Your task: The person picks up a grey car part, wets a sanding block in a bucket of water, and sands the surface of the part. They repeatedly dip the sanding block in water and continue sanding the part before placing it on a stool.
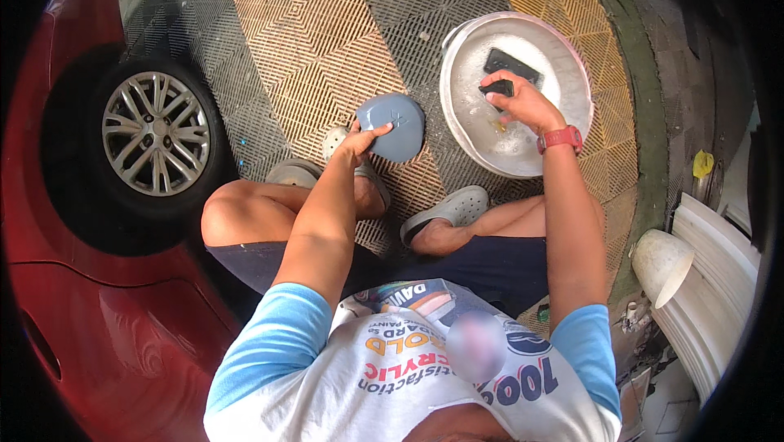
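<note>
Disc, blue-grey and rounded, is in the left hand, out of the water and near the bucket. The thumb of this hand lies on its upper face and the other fingers are mostly hidden, but the grip looks closed at the near edge of the disc. The right hand is well apart from the left one; it pinches a small dark piece between thumb and fingers, above the inside of the pale bucket. Whether this piece touches the water, I cannot tell. Just beyond the right fingers, a dark slab lies in white foam.

In my judgement, the work is somewhere in the middle. Both hands are occupied, the upper face of the disc shows no clear foam, and the slab is in the bucket with no hand holding it. How much is left, the view does not show.

As for edges, the bucket rim goes around the right hand, so this hand can leave most easily upward. The left side of the rim stands between the hands, with only a narrow gap to the disc. Beyond the left hand, the patterned floor mat gives wider room for moving. To its left, well apart, is the wheel of a red car. Nearer to the body than both hands, a grey clog limits the space.
</note>
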Demonstrator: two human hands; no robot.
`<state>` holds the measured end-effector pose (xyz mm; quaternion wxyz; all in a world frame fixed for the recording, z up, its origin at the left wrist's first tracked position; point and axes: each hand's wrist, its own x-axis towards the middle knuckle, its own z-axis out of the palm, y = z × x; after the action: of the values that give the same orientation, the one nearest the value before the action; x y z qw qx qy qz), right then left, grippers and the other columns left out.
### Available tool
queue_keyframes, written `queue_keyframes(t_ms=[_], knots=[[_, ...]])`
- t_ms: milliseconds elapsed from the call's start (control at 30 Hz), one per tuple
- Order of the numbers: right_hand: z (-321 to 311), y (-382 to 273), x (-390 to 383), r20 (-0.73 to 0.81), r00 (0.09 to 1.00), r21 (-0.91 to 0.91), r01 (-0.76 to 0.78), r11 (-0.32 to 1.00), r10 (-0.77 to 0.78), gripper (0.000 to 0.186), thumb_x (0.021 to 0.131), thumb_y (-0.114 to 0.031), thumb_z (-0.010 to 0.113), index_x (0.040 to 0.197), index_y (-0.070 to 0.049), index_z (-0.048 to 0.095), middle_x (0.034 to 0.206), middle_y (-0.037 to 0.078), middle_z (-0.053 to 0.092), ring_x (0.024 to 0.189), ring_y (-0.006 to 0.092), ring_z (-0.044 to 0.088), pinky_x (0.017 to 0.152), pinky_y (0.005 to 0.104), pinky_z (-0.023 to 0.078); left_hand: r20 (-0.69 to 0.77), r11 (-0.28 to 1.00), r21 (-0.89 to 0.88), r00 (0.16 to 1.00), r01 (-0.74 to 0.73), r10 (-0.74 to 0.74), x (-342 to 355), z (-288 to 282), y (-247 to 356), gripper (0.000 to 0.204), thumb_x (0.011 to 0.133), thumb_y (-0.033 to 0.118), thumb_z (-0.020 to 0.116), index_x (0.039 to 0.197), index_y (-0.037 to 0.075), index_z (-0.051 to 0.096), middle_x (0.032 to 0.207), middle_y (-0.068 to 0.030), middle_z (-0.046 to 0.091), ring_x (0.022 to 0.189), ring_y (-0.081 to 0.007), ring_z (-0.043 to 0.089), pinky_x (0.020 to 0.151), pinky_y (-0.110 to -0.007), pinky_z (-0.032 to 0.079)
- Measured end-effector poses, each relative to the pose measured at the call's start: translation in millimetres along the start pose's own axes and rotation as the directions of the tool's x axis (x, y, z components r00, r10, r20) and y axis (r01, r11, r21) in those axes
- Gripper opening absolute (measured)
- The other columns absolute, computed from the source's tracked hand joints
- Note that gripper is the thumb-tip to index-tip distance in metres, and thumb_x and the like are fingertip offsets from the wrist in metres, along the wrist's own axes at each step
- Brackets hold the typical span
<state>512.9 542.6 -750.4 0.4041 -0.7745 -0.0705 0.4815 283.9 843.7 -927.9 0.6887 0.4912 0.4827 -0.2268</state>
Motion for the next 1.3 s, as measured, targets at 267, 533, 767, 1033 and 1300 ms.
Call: queue_keyframes(t_ms=[267, 533, 767, 1033, 1300], knots=[[19, -32, -72, -0.612, 0.772, 0.539, 0.568, 0.622, -0.174, 0.034, 0.099, 0.004, 0.046, 0.126, -0.012, 0.061, 0.137, 0.007, 0.055, 0.120, 0.0217, 0.057, 0.084, 0.0402, 0.064, -0.021, 0.958, -0.256, 0.991, -0.130, 0.129, -61, 2, 4, 0.091, 0.080, 0.030, 0.089, 0.152, 0.013, 0.037, 0.142, -0.0110, 0.057, 0.130, -0.0267, 0.058, 0.105, -0.044, 0.046], [-1, -8, -56, -0.606, 0.634, -0.143, 0.507, 0.850, -0.480, 0.042, 0.089, -0.010, 0.071, 0.129, -0.011, 0.058, 0.120, 0.017, 0.068, 0.111, 0.0279, 0.065, 0.098, 0.0347, 0.048, 0.165, 0.656, -0.685, 0.808, -0.319, 0.566, -182, 19, 115, 0.068, 0.089, 0.028, 0.078, 0.145, 0.003, 0.049, 0.141, -0.0127, 0.059, 0.131, -0.0303, 0.056, 0.117, -0.049, 0.043], [-28, -168, -213, -0.575, 0.387, -0.244, 0.760, 0.603, -0.721, 0.040, 0.096, -0.006, 0.069, 0.134, -0.007, 0.058, 0.121, 0.005, 0.063, 0.105, 0.0112, 0.059, 0.097, 0.0267, 0.046, 0.190, 0.311, -0.909, 0.389, -0.278, 0.902, -293, 35, 206, 0.073, 0.088, 0.036, 0.078, 0.148, 0.008, 0.049, 0.146, -0.0136, 0.057, 0.136, -0.0344, 0.053, 0.118, -0.058, 0.039], [-49, 6, -49, -0.658, 0.753, 0.364, 0.318, 0.876, 0.000, 0.033, 0.101, -0.023, 0.062, 0.123, 0.002, 0.063, 0.127, 0.018, 0.068, 0.126, 0.0334, 0.062, 0.096, 0.0442, 0.056, 0.381, 0.412, -0.903, 0.218, -0.123, 0.899, -313, 69, 257, 0.070, 0.102, 0.060, 0.051, 0.148, 0.008, 0.050, 0.145, -0.0125, 0.058, 0.133, -0.0335, 0.056, 0.113, -0.055, 0.046], [7, -64, -111, -0.675, 0.695, 0.526, 0.689, 0.498, -0.248, 0.030, 0.104, -0.020, 0.063, 0.132, -0.010, 0.061, 0.136, 0.007, 0.061, 0.124, 0.0247, 0.059, 0.102, 0.0463, 0.053, 0.292, 0.398, -0.880, 0.367, -0.258, 0.883, -285, 55, 252, 0.076, 0.097, 0.066, 0.054, 0.147, 0.009, 0.051, 0.141, -0.0100, 0.060, 0.127, -0.0310, 0.060, 0.108, -0.052, 0.050]])
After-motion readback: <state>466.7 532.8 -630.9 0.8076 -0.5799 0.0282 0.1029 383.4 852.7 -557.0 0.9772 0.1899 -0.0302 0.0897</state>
